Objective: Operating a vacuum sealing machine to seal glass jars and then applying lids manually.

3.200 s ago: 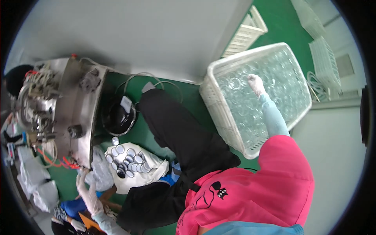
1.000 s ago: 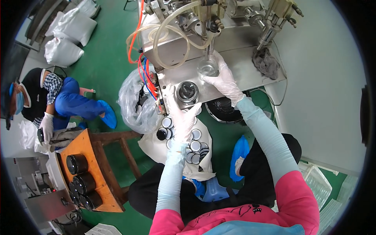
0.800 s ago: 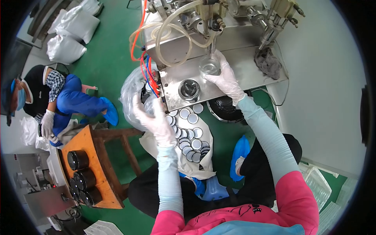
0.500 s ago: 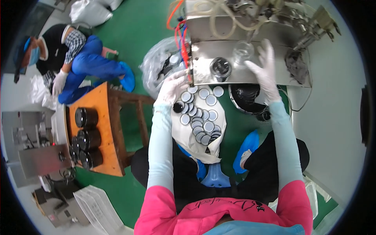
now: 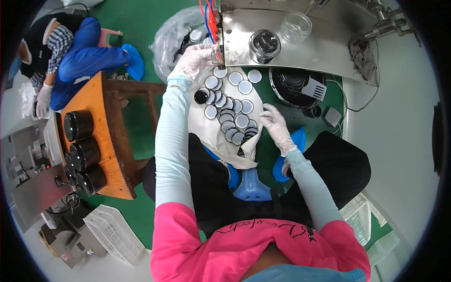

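My gloved left hand (image 5: 191, 62) has closed fingers on a small control fitting (image 5: 217, 54) at the left corner of the steel bench (image 5: 319, 55). On the bench stand a jar filled with dark material (image 5: 264, 44) and a clear empty glass jar (image 5: 296, 27). My gloved right hand (image 5: 275, 123) is open, fingers slightly bent, just right of the scattered round metal lids (image 5: 241, 120) on a cream sack (image 5: 203, 124). A black basin (image 5: 289, 84) with a pale slotted scraper (image 5: 314, 88) lies under the bench edge.
At left a co-worker (image 5: 70, 56) sits beside a wooden stool (image 5: 110, 174) holding black jars (image 5: 78, 125). Also visible are a plastic bag of lids (image 5: 167, 40), white crates (image 5: 112, 235), a blue stool (image 5: 251, 185) beneath me and a grey rag (image 5: 361, 61).
My right hand has left the glass jar and come down beside the lids. My left hand has moved up to the fitting at the bench corner. The view has shifted, putting the bench higher.
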`<state>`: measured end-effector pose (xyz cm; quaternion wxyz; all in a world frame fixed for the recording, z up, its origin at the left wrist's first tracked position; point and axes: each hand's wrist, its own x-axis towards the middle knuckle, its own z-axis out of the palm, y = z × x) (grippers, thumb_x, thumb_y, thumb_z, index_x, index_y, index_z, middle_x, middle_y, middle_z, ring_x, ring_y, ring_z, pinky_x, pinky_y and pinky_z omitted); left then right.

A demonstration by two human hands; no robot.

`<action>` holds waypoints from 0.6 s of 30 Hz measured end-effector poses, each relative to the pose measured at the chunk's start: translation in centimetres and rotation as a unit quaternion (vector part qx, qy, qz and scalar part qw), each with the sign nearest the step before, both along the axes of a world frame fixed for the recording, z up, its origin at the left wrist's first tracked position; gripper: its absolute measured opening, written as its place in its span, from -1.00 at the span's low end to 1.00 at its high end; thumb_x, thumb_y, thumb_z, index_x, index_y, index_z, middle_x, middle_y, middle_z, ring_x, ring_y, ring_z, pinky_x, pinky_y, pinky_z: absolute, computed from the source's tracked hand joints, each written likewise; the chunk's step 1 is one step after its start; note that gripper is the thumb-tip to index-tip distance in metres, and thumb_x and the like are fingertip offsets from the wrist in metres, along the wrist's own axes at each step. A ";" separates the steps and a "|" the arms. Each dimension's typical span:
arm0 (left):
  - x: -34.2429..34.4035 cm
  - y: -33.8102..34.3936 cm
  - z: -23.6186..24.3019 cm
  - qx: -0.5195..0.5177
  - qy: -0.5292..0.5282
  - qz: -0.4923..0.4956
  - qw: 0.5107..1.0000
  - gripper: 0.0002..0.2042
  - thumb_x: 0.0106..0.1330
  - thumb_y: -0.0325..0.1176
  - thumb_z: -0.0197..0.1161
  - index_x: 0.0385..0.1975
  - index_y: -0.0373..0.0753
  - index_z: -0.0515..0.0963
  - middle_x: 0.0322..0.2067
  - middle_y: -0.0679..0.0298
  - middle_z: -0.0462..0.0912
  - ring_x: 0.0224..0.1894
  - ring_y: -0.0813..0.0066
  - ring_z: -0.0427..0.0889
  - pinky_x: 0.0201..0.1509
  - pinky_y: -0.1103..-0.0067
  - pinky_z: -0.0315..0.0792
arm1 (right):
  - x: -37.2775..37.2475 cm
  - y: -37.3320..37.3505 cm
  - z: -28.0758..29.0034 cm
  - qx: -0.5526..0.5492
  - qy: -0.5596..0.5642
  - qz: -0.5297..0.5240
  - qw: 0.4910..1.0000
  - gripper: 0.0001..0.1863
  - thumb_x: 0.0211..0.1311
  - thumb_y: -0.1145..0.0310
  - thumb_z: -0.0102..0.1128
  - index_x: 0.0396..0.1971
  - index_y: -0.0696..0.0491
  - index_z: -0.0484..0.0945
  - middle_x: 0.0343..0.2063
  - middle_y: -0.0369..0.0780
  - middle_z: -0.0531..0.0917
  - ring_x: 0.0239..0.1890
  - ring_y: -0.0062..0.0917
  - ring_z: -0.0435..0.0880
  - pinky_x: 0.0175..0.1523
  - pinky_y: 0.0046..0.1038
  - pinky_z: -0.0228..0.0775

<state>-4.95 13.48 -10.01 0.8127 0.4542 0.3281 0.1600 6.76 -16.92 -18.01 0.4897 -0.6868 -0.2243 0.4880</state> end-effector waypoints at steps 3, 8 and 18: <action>-0.8 0.6 -1.5 -0.003 -0.021 0.009 1.000 -0.75 0.19 -0.40 0.27 -0.16 -0.34 0.51 -0.32 0.27 0.62 -0.33 0.50 0.58 -0.15 0.52 0.45 | -0.7 1.3 -4.2 -0.070 -0.109 0.072 0.989 -0.50 0.06 0.42 0.17 0.08 0.08 0.37 -0.24 -0.14 0.61 -0.24 -0.36 0.60 -0.07 -0.41 0.44; -0.3 0.2 -2.0 -0.013 -0.042 0.016 0.999 -0.72 0.20 -0.35 0.27 -0.13 -0.30 0.49 -0.30 0.32 0.60 -0.30 0.52 0.57 -0.16 0.52 0.45 | 1.0 4.8 -9.0 -0.086 -0.290 0.212 0.929 -0.47 0.04 0.45 0.10 0.10 0.11 0.33 0.02 0.00 0.45 0.06 -0.16 0.45 0.17 -0.30 0.28; -4.7 3.2 13.2 0.105 0.287 -0.175 0.936 -0.71 0.09 -0.33 0.34 -0.26 -0.39 0.57 -0.44 0.19 0.66 -0.39 0.47 0.64 -0.30 0.61 0.52 | 3.0 14.5 -17.7 -0.084 -0.422 0.211 0.878 -0.64 0.23 0.35 -0.20 -0.01 0.08 0.42 0.04 -0.02 0.46 0.05 -0.18 0.47 0.11 -0.22 0.33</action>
